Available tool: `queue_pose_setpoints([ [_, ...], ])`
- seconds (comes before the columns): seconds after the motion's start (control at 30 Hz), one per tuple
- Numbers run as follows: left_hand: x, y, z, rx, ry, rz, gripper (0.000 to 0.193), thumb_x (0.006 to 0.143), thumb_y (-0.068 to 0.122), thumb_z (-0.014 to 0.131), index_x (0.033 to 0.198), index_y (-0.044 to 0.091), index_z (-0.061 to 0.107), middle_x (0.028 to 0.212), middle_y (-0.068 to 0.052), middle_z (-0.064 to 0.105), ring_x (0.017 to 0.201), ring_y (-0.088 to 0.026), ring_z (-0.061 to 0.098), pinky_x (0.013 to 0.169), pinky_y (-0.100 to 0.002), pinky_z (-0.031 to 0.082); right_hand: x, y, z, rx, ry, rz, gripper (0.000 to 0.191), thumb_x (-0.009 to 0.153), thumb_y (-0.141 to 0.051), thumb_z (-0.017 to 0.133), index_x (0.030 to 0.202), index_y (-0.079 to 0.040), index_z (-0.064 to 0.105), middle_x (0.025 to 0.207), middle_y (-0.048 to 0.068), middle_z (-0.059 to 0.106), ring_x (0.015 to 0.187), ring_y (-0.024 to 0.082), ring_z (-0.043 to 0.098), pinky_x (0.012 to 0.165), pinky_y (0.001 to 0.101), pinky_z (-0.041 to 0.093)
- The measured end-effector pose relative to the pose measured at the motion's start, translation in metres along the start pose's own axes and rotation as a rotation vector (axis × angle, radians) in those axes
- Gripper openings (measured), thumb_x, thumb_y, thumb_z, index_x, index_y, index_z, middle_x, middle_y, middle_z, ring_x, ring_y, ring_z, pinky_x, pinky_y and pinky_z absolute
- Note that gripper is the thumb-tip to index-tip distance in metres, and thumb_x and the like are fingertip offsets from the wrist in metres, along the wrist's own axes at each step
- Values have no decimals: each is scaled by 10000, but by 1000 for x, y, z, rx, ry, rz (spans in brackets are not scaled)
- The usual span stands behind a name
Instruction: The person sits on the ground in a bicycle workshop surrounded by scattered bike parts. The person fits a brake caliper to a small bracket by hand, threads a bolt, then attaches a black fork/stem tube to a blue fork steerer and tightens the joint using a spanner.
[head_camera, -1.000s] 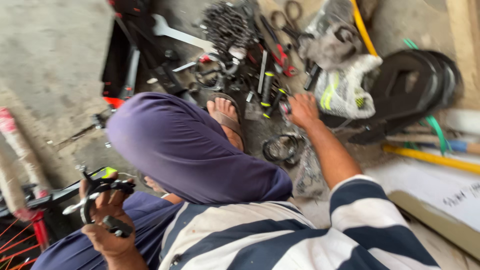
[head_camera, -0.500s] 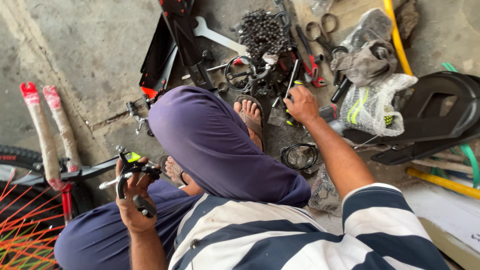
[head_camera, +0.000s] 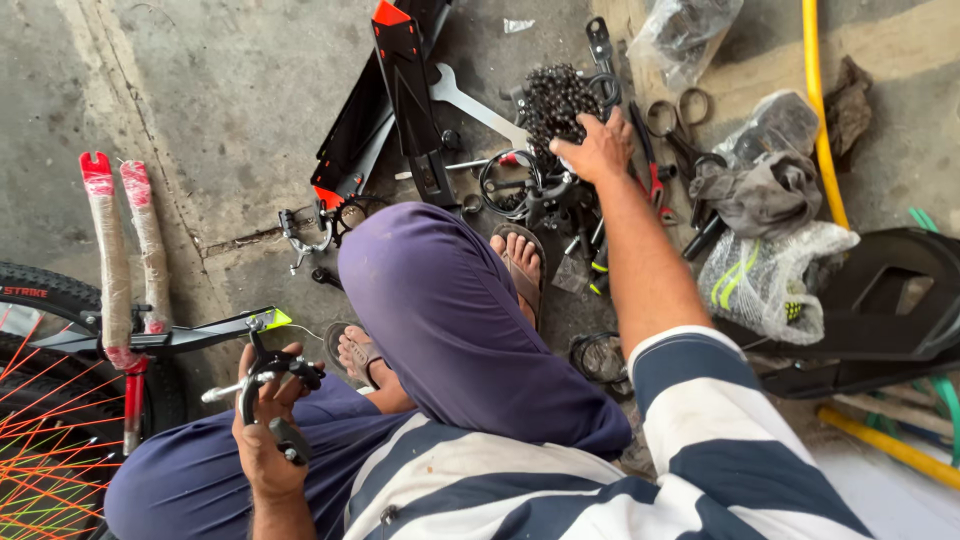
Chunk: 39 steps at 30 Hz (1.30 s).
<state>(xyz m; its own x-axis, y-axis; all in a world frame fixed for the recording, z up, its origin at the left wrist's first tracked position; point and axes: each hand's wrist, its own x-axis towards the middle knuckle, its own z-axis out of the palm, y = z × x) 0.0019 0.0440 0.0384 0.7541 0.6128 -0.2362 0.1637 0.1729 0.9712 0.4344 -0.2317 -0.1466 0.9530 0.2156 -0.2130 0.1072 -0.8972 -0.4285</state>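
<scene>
While the person sits low on the concrete floor (head_camera: 200, 110) with knees drawn up, the left hand (head_camera: 265, 425) is clenched around a black bicycle brake lever (head_camera: 272, 385) at the near left, just above the lap. This lever is a small black metal part with a curved body, a silver blade sticking out to the left and a dark clamp block at its near end; the fingers wrap its middle so only the ends show.

Far across the scene, the right hand (head_camera: 600, 150) stretches out over a heap of tools (head_camera: 560, 200), palm down and fingers curled onto them; whether it grips anything cannot be told, since the fingertips are hidden among the parts. Just left of this hand lies a dark bicycle chain (head_camera: 552, 100) bunched in a pile, and beside that a silver spanner (head_camera: 475, 105) points to the far left. Red-handled pliers (head_camera: 650, 175) and a pair of scissors (head_camera: 675, 115) lie to the right of the hand.

A clear plastic bag (head_camera: 690, 30) at the far edge holds dark parts that cannot be made out. Another thin bag (head_camera: 765, 280), on the right, holds something pale with yellow-green stripes, and a grey rag (head_camera: 760, 195) sits on top of it. A yellow hose (head_camera: 815, 100) runs along the right.

At the near left stands a bicycle wheel (head_camera: 50, 400) with orange spokes, and a red wrapped fork (head_camera: 120, 250) rises beside it.
</scene>
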Motion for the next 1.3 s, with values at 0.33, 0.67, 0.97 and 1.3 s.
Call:
queue_pose_setpoints([
  [0.33,29,-13,10,13,-39,-62,1210,876,804,612,1666,-33,238,1476,-230,550,1231,-335,613,1038,-397,447,-43,-34,40,-43,-103,-161,509,904,-580,707,1203,-170,740,1449,135,471,1373,340,417,1136,576,355],
  [0.67,35,-12,15,12,-75,-7,1159,907,778,591,1642,-37,219,1465,-212,532,1235,-356,634,1062,-432,474,-74,-46,47,-102,74,-565,819,759,-703,704,1278,-71,660,1433,223,405,1351,418,316,1101,625,209],
  [0.97,25,-1,-37,-82,2,59,1109,941,710,650,1658,-39,255,1445,-164,557,1250,-263,595,1135,-416,448,-68,-44,59,-182,264,-566,385,795,-248,748,1143,-88,721,1268,100,637,1235,362,500,1092,585,328],
  [1.3,-12,13,-173,-168,147,228,967,1008,643,695,1632,12,310,1464,-127,565,1259,-216,559,1131,-383,429,-98,-59,25,-390,4,-828,215,852,-270,730,994,-112,699,1062,121,656,1074,351,590,945,555,429],
])
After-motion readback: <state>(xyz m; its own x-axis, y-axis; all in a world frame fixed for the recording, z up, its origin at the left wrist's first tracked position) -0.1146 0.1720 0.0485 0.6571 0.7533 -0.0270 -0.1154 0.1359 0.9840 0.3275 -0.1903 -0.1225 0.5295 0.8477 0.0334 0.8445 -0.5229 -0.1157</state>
